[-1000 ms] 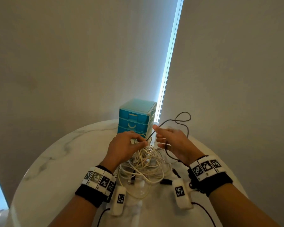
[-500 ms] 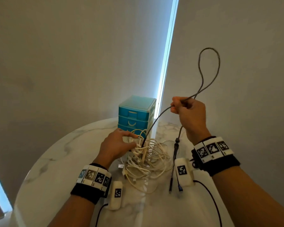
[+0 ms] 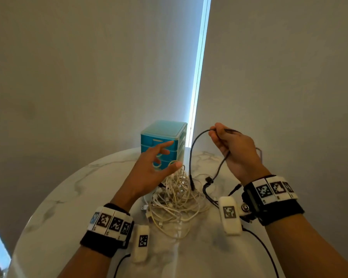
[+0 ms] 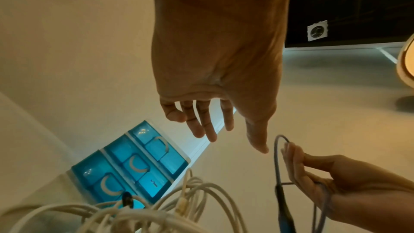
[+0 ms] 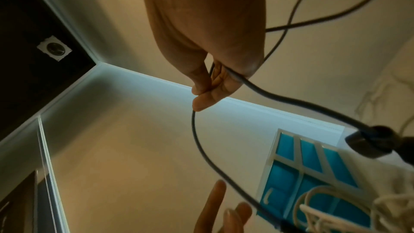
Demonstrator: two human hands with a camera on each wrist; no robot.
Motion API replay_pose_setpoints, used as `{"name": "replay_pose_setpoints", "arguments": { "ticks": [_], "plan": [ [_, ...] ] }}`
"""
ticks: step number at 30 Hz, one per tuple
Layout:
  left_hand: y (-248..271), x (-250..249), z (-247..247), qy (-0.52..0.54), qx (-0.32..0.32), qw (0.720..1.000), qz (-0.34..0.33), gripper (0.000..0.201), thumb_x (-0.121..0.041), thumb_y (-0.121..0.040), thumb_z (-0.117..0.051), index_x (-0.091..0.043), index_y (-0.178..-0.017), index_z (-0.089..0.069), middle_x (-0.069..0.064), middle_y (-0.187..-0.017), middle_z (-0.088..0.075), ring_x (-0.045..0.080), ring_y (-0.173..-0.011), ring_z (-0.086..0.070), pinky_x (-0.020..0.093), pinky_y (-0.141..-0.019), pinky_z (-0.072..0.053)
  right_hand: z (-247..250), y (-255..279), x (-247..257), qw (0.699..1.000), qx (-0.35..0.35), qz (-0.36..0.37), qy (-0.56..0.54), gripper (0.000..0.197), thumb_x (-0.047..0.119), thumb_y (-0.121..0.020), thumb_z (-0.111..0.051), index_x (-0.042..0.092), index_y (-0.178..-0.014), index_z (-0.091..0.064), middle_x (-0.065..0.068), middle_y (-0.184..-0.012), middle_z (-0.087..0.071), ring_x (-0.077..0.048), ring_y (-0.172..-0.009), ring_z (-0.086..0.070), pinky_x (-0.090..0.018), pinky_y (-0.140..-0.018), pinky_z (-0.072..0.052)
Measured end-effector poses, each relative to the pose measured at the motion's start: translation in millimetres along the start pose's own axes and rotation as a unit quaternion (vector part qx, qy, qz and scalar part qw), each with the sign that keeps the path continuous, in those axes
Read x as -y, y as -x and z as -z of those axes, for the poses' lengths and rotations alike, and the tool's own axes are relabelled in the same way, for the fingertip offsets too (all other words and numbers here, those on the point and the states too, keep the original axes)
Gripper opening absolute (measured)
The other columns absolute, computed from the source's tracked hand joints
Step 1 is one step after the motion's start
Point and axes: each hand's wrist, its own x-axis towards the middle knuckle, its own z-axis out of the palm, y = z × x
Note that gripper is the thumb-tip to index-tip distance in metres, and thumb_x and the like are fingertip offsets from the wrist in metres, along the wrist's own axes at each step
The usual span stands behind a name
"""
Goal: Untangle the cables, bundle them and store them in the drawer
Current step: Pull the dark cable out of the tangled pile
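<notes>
Head view: the right hand (image 3: 234, 150) was raised over the right side of the marble tabletop (image 3: 68, 197), its fingers clenched around a black cable (image 3: 191, 157). The cable arched left from the fist and hung down to the tangle of white cables (image 3: 175, 199) lying at mid-tabletop. The left hand (image 3: 149, 171) hovered above that tangle, fingers spread and grasping nothing. A blue three-drawer organizer (image 3: 163, 141) stood at the far edge, all drawers closed.

Left wrist view: the left hand's fingers (image 4: 201, 123) were extended and released, apart from the black cable (image 4: 277, 162) pinched in the right hand (image 4: 336, 180).

Right wrist view: the right hand's fingers (image 5: 208, 86) pinched the black cable (image 5: 201, 148), which looped below them.
</notes>
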Motion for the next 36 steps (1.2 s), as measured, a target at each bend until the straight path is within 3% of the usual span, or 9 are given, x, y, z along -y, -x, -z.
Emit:
{"name": "replay_pose_setpoints", "arguments": {
  "ticks": [4, 9, 12, 16, 21, 25, 30, 34, 36],
  "plan": [
    [1, -27, -8, -0.015, 0.064, 0.998, -0.026, 0.042, -0.073, -0.087, -0.065, -0.06, -0.127, -0.063, -0.027, -0.13, -0.06, -0.002, -0.117, -0.058, 0.033, -0.101, -0.054, -4, 5, 3, 0.997, 0.055, -0.051, -0.005, 0.022, 0.009, -0.101, -0.071, -0.007, -0.116, -0.074, -0.016, -0.108, -0.081, -0.018, -0.096, -0.079, -0.022, -0.08, -0.063],
    [3, -51, 10, 0.015, 0.109, 0.992, -0.069, 0.022, -0.041, -0.107, -0.058, -0.026, -0.107, -0.074, -0.013, -0.109, -0.078, 0.006, -0.105, -0.072, 0.033, -0.094, -0.055, 4, 4, 14, 0.983, 0.1, -0.092, 0.124, 0.032, 0.024, -0.102, -0.07, -0.002, -0.12, -0.074, -0.013, -0.105, -0.081, -0.015, -0.09, -0.078, -0.019, -0.069, -0.06],
    [0, -47, 43, 0.068, 0.012, 0.997, -0.019, 0.023, -0.03, -0.112, -0.051, -0.012, -0.107, -0.064, 0.0, -0.099, -0.081, 0.021, -0.088, -0.077, 0.024, -0.076, -0.057, 25, 0, 30, 0.923, 0.181, -0.136, 0.311, 0.037, 0.038, -0.105, -0.065, 0.008, -0.121, -0.076, -0.005, -0.102, -0.079, -0.01, -0.065, -0.065, -0.017, -0.047, -0.044],
    [2, -18, 103, 0.075, -0.203, 0.976, 0.012, 0.017, -0.027, -0.111, -0.052, -0.019, -0.11, -0.066, -0.002, -0.079, -0.072, 0.02, -0.069, -0.065, 0.027, -0.058, -0.047, 57, -8, 52, 0.803, 0.314, -0.161, 0.479, 0.029, 0.036, -0.108, -0.06, 0.023, -0.127, -0.077, -0.005, -0.096, -0.072, -0.01, -0.059, -0.047, -0.021, -0.055, -0.036],
    [13, 4, 140, 0.046, -0.326, 0.944, -0.003, 0.018, -0.041, -0.107, -0.058, -0.034, -0.099, -0.073, -0.003, -0.078, -0.059, 0.008, -0.058, -0.043, 0.024, -0.052, -0.037, 85, -30, 59, 0.811, 0.127, 0.007, 0.571, 0.018, 0.021, -0.109, -0.061, 0.021, -0.12, -0.075, -0.007, -0.097, -0.074, -0.016, -0.083, -0.062, -0.023, -0.069, -0.047],
    [13, 9, 126, -0.03, -0.253, 0.965, 0.06, 0.02, -0.04, -0.104, -0.06, -0.037, -0.093, -0.077, -0.007, -0.089, -0.072, 0.019, -0.081, -0.061, 0.035, -0.077, -0.045, 76, -28, 56, 0.855, 0.093, 0.077, 0.505, 0.018, 0.023, -0.109, -0.063, 0.016, -0.12, -0.075, -0.002, -0.098, -0.078, -0.007, -0.085, -0.066, -0.023, -0.079, -0.049],
    [10, -27, 77, -0.026, -0.096, 0.994, 0.033, 0.026, -0.031, -0.11, -0.052, -0.033, -0.115, -0.078, -0.013, -0.092, -0.069, 0.009, -0.085, -0.058, 0.036, -0.08, -0.047, 49, -25, 46, 0.766, 0.133, 0.058, 0.626, 0.025, 0.002, -0.098, -0.06, 0.019, -0.11, -0.074, 0.004, -0.092, -0.08, -0.007, -0.092, -0.07, -0.03, -0.087, -0.054],
    [6, -40, 81, 0.033, -0.126, 0.991, -0.009, 0.03, -0.021, -0.111, -0.052, -0.036, -0.13, -0.07, -0.01, -0.101, -0.072, 0.008, -0.08, -0.06, 0.028, -0.077, -0.05, 56, -19, 55, 0.782, 0.156, 0.056, 0.6, 0.028, -0.004, -0.096, -0.061, 0.017, -0.108, -0.075, 0.002, -0.092, -0.082, -0.016, -0.087, -0.074, -0.029, -0.082, -0.057],
    [6, -38, 95, 0.061, -0.187, 0.98, -0.02, 0.026, -0.022, -0.109, -0.058, -0.031, -0.131, -0.068, -0.003, -0.104, -0.076, 0.016, -0.079, -0.063, 0.031, -0.075, -0.051, 63, -16, 57, 0.729, 0.242, 0.011, 0.64, 0.028, -0.002, -0.094, -0.067, 0.022, -0.104, -0.079, 0.007, -0.094, -0.083, -0.015, -0.095, -0.076, -0.032, -0.091, -0.059]
  ]
}}
